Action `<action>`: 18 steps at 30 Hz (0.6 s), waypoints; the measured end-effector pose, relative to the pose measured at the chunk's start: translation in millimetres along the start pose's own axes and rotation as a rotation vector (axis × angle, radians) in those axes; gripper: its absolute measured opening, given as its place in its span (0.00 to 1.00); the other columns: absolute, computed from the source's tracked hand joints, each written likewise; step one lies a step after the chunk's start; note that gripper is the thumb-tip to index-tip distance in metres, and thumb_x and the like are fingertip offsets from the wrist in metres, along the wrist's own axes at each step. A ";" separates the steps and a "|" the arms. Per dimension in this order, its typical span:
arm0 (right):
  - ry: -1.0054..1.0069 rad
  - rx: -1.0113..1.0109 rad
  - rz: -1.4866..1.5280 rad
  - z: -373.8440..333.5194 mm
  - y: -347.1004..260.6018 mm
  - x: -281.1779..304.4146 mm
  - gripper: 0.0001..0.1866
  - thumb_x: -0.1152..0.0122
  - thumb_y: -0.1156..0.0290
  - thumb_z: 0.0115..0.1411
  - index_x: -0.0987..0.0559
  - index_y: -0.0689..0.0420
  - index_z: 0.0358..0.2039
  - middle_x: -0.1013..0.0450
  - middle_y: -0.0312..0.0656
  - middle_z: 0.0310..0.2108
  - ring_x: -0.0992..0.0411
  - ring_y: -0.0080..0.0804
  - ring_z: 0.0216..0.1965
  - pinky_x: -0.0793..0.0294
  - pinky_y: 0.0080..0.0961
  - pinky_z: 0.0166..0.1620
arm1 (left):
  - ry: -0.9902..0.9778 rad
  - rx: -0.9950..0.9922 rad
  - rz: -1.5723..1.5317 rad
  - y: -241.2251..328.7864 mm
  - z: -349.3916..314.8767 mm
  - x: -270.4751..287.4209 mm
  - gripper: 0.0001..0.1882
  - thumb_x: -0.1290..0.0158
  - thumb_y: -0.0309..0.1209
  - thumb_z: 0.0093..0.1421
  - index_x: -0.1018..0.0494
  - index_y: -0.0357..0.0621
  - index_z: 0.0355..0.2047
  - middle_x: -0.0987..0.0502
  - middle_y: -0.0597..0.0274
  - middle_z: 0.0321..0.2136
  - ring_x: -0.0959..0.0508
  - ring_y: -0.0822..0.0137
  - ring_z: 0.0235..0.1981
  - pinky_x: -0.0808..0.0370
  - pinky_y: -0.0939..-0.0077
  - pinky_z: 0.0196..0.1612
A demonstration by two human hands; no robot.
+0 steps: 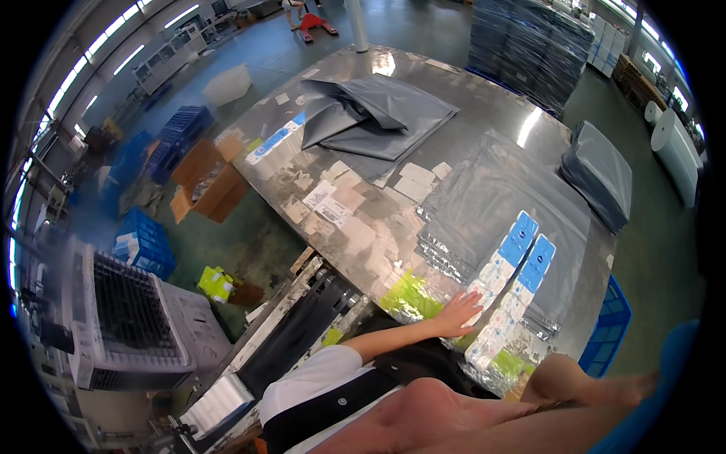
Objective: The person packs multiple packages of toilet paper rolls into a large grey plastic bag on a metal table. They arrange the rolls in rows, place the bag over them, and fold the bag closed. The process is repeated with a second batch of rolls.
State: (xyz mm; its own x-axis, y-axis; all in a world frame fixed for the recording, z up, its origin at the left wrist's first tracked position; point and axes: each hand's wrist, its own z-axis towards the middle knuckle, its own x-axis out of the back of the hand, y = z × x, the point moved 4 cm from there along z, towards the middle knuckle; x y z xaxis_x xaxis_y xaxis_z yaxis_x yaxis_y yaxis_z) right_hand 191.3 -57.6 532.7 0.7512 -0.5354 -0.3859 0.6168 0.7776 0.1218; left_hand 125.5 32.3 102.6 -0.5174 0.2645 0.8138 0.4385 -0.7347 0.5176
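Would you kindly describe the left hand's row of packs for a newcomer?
On the metal table lies greyish plastic sheeting. The row of packs there, white with a blue far end, touches the left hand, unlike its twin on the right.

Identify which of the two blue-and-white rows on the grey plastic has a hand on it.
The left row: the left hand rests on its near end. No hand lies on the right row beside it.

Bright | light: upper-left luminous strips (97,44) | glare: metal tabletop (529,127) | fisheye edges bent, rim black | left side hazy
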 end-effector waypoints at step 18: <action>-1.445 -0.908 -0.979 -401.1 56.3 205.1 0.32 0.51 0.53 0.56 0.39 0.59 0.56 0.53 0.55 0.62 0.57 0.50 0.63 0.64 0.51 0.61 | -0.005 -0.027 0.035 8.2 7.0 2.0 0.31 0.49 0.44 0.51 0.38 0.41 0.53 0.47 0.51 0.60 0.51 0.56 0.63 0.56 0.53 0.61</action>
State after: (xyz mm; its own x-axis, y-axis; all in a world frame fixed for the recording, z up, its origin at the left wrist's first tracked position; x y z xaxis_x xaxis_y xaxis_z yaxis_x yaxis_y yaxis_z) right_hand 285.9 8.6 93.6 0.1720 -0.2710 0.9471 0.9398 -0.2432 -0.2402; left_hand 133.1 31.2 110.3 -0.4986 0.2416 0.8325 0.4365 -0.7598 0.4819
